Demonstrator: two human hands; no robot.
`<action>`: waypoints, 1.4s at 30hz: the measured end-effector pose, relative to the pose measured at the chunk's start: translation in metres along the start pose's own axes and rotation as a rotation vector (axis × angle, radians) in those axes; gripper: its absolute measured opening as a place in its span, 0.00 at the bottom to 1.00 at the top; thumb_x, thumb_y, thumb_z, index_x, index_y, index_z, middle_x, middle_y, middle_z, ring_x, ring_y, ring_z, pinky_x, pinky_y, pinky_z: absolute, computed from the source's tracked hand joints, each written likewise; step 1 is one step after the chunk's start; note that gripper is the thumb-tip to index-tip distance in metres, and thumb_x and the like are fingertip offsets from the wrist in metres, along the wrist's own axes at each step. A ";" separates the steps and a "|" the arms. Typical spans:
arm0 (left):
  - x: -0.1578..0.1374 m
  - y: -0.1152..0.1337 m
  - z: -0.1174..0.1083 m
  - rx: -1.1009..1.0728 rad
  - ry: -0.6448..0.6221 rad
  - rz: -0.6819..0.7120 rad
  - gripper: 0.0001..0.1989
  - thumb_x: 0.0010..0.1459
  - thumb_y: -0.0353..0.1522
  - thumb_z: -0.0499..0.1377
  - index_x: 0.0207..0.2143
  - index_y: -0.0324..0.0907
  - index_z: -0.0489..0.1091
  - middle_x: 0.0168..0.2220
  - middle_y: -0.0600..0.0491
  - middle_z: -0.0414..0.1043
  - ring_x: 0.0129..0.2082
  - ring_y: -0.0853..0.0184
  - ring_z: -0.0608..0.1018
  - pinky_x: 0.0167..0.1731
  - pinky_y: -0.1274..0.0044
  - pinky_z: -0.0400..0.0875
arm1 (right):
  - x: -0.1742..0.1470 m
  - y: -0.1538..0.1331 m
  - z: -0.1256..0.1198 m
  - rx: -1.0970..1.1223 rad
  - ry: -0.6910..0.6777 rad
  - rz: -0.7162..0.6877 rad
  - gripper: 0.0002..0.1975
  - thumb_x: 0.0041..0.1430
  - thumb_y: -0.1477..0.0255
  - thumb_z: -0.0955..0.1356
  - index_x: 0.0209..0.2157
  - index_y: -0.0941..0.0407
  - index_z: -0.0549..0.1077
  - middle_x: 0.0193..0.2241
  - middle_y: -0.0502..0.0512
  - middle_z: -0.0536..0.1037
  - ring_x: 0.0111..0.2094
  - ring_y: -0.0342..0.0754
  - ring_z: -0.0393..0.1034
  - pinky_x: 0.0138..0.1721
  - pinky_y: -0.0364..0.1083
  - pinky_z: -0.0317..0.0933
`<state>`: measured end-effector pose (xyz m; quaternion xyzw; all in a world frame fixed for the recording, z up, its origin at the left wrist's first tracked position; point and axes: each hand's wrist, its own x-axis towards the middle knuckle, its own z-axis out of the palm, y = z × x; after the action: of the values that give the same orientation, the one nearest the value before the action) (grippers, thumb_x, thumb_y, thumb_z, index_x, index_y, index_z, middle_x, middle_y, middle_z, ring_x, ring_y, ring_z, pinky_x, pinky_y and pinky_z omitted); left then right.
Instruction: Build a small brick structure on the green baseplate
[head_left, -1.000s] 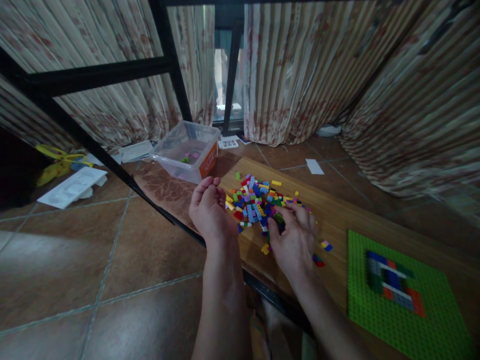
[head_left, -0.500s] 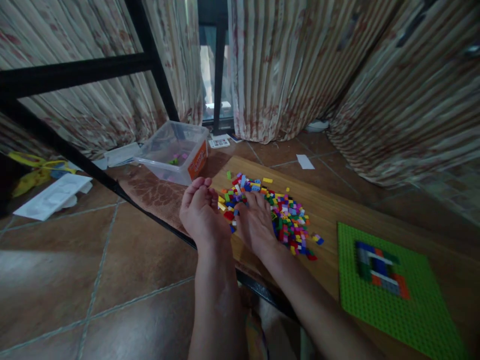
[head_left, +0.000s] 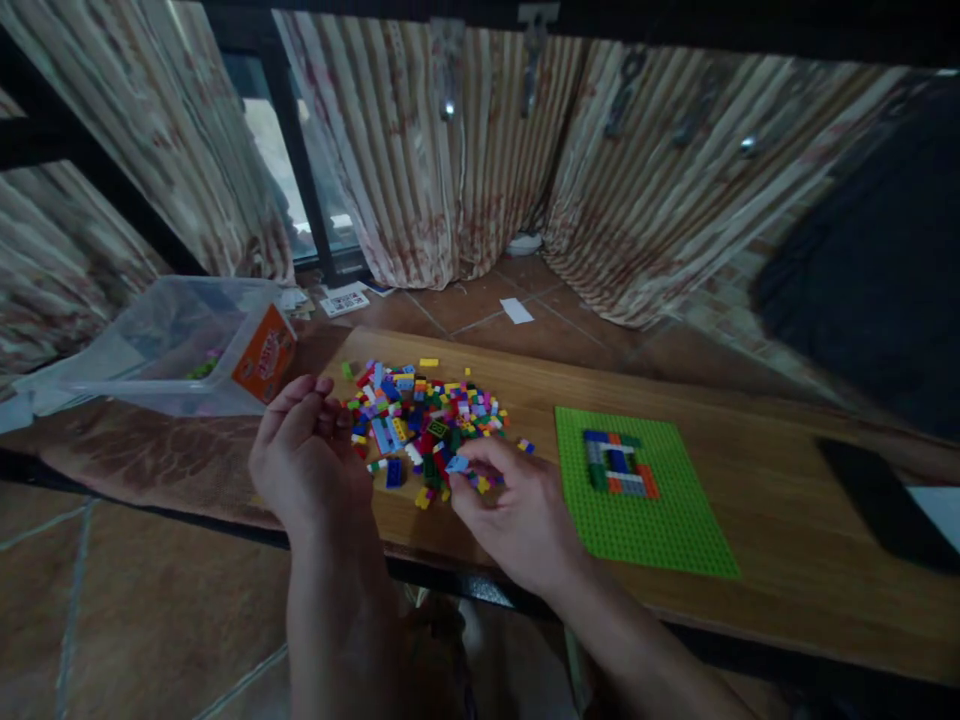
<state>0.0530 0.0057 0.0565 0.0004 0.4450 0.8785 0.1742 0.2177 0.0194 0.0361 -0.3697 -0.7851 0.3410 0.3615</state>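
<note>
My right hand (head_left: 517,505) pinches a light blue toy brick (head_left: 457,465) between thumb and fingertips, just over the near right side of the brick pile. My left hand (head_left: 311,455) is raised at the left of the pile, its fingers curled inward; whatever they may hold is hidden. The pile of loose toy bricks (head_left: 420,395), in many colours, spreads over the wooden table (head_left: 517,375). To the right of my right hand lies a green baseplate (head_left: 675,520). On it sits a small built block of bricks (head_left: 619,465) in blue, orange, white, grey and green.
At the left stands a clear plastic box (head_left: 165,375) with an orange label and a few bricks inside. A black flat object (head_left: 877,500) lies at the table's right end. Striped curtains (head_left: 420,170) hang behind, and a white card (head_left: 517,310) rests on the tiled floor.
The view has swung to the right. My right hand has come up out of the pile and now has a light blue brick in its fingertips. My left hand stays curled.
</note>
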 end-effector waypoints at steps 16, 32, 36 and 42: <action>-0.122 -0.100 0.043 0.684 -0.918 -0.119 0.05 0.53 0.30 0.60 0.31 0.41 0.77 0.30 0.52 0.77 0.31 0.68 0.76 0.33 0.78 0.69 | -0.034 0.141 -0.174 -0.138 0.376 0.338 0.15 0.56 0.63 0.67 0.41 0.57 0.78 0.36 0.57 0.80 0.35 0.50 0.75 0.40 0.50 0.67; -0.168 -0.138 0.041 1.190 -1.238 0.184 0.19 0.59 0.26 0.52 0.52 0.44 0.69 0.45 0.46 0.78 0.39 0.60 0.80 0.46 0.66 0.72 | -0.034 0.157 -0.160 -0.386 0.013 0.117 0.15 0.62 0.75 0.61 0.46 0.56 0.75 0.38 0.57 0.75 0.39 0.49 0.70 0.44 0.50 0.65; -0.169 -0.138 0.042 1.218 -1.250 0.175 0.21 0.60 0.26 0.51 0.55 0.43 0.67 0.48 0.44 0.77 0.44 0.57 0.79 0.49 0.64 0.71 | -0.031 0.158 -0.154 -0.437 -0.023 0.105 0.15 0.62 0.76 0.61 0.45 0.54 0.76 0.37 0.56 0.74 0.39 0.48 0.69 0.43 0.49 0.64; -0.172 -0.141 0.041 1.202 -1.287 0.183 0.23 0.60 0.25 0.50 0.58 0.44 0.63 0.50 0.45 0.75 0.46 0.59 0.79 0.50 0.65 0.71 | -0.029 0.163 -0.150 -0.493 -0.044 0.069 0.16 0.63 0.75 0.60 0.46 0.55 0.77 0.35 0.56 0.72 0.37 0.49 0.68 0.41 0.49 0.65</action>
<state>0.2636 0.0618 -0.0021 0.6217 0.6454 0.3358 0.2901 0.4090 0.1161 -0.0283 -0.4656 -0.8393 0.1591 0.2311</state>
